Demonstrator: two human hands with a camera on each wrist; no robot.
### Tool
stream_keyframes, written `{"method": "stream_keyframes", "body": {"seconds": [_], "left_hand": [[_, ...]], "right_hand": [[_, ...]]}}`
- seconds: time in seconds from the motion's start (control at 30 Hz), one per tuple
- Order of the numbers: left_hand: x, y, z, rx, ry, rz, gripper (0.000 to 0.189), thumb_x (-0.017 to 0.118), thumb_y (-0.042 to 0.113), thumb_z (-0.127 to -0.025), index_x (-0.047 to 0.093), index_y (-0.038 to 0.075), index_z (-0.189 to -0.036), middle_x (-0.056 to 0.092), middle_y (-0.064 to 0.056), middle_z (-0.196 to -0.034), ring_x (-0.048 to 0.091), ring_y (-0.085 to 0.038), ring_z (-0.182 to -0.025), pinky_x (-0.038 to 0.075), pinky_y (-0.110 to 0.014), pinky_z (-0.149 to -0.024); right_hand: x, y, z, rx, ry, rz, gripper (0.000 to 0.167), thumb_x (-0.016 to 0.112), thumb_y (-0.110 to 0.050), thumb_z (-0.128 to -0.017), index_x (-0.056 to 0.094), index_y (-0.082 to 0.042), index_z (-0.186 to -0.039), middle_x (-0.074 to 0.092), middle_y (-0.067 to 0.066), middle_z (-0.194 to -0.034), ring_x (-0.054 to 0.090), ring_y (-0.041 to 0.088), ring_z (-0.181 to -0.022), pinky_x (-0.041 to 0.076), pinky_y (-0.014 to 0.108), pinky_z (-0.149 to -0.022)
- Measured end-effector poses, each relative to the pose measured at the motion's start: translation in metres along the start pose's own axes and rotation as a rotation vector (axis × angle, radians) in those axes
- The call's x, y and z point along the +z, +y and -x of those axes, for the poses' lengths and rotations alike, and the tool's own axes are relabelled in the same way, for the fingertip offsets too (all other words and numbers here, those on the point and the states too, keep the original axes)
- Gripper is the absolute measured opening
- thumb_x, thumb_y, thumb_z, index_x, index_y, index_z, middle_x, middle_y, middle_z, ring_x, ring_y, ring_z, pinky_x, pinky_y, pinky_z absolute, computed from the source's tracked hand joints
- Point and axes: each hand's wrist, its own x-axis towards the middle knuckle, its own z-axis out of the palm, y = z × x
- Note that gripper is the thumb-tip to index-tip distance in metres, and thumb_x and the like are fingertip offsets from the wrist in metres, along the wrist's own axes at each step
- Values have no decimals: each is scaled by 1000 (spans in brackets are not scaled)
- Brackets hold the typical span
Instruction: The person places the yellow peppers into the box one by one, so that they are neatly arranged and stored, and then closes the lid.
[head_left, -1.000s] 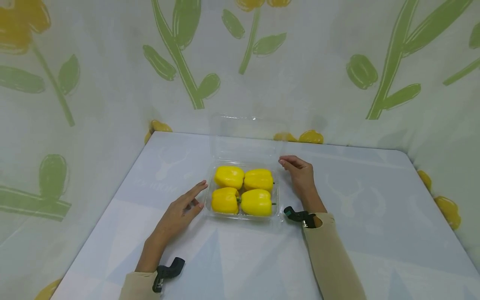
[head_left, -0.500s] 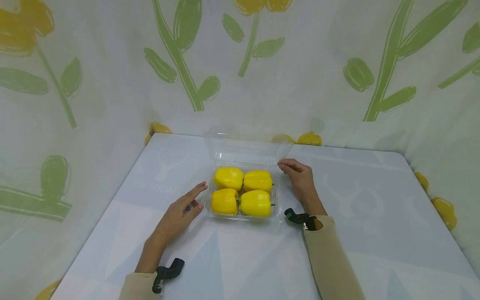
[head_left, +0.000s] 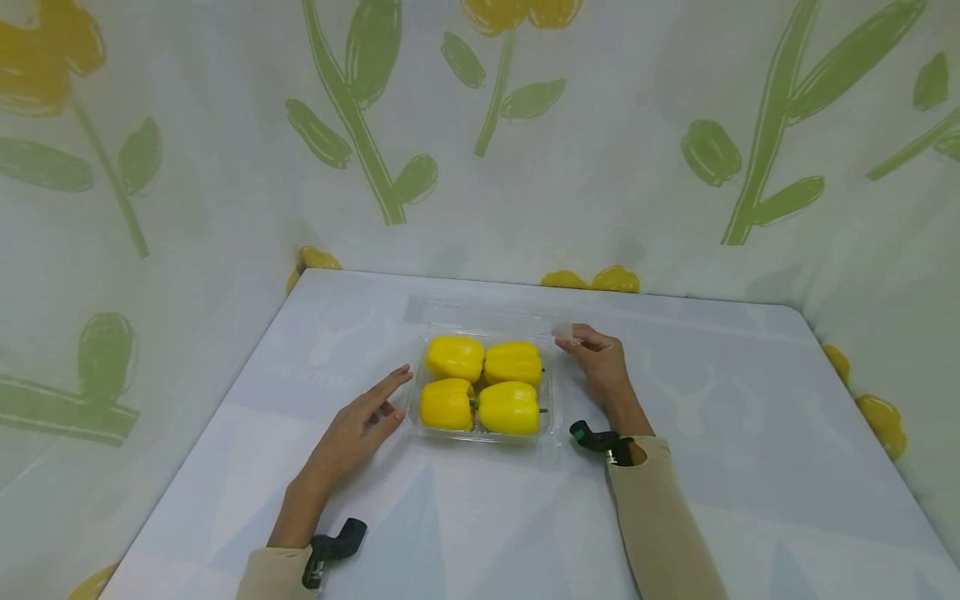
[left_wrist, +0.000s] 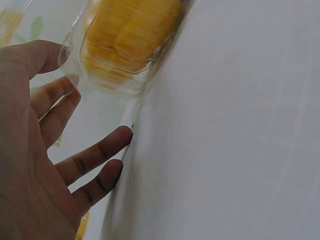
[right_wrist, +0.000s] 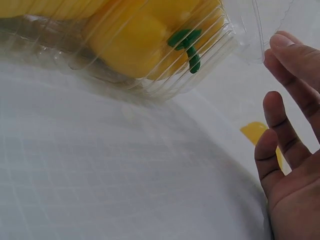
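Several yellow bell peppers (head_left: 509, 407) lie in a clear plastic container (head_left: 480, 437), and its hinged clear lid (head_left: 480, 313) stands raised along the far side. At the container's left side is my left hand (head_left: 351, 435), thumb and fingers apart. In the left wrist view, its thumb and nearest fingertips touch the clear rim (left_wrist: 74, 75). My right hand (head_left: 603, 364) pinches the lid's right corner between thumb and index finger. The other fingers are spread in the right wrist view, near a pepper with a green stem (right_wrist: 192, 52).
The container stands on a pale table (head_left: 750, 467) with printed light blue shapes. Behind it hangs a white cloth (head_left: 637, 200) with a green leaf and yellow flower print. A small black camera mount (head_left: 335, 546) sits on each wrist.
The lid's upper edge has come lower in the head view, and the lid shows as a narrower band. Both hands stay in nearly the same place.
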Motion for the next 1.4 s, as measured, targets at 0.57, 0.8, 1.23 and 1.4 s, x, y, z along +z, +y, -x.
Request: {"method": "stream_keyframes", "body": {"seconds": [0.57, 0.8, 1.23, 1.4], "left_hand": [[-2, 0, 1, -6, 11, -25, 57, 58, 35, -103, 37, 35, -156, 43, 9, -154, 54, -11, -94, 48, -40, -82], [-2, -1, 2, -52, 14, -23, 56, 58, 39, -102, 38, 38, -154, 57, 1, -137, 54, -15, -91, 48, -42, -80], [-1, -2, 2, -54, 1, 40, 55, 51, 41, -105, 32, 41, -156, 59, 3, -130, 56, -21, -107, 46, -49, -92], [-1, -4, 3, -52, -24, 167, 46, 28, 35, -111, 29, 43, -156, 30, 13, -160, 40, -25, -140, 28, -58, -112]], "right_hand": [[-3, -3, 7, -19, -29, 55, 22, 73, -17, -93, 76, -2, -110, 69, 3, -120, 58, 18, -119, 43, 30, -104], [-4, -2, 9, -53, -55, 95, 19, 73, -18, -93, 78, -6, -107, 69, 3, -122, 56, 17, -122, 40, 37, -108], [-7, -2, 12, -70, -93, 75, 24, 77, -25, -90, 79, -6, -105, 69, 3, -122, 57, 18, -121, 45, 28, -101], [-7, 0, 12, -84, -98, 84, 22, 77, -24, -91, 79, -8, -105, 69, 2, -122, 57, 18, -121, 46, 28, -100]]}}
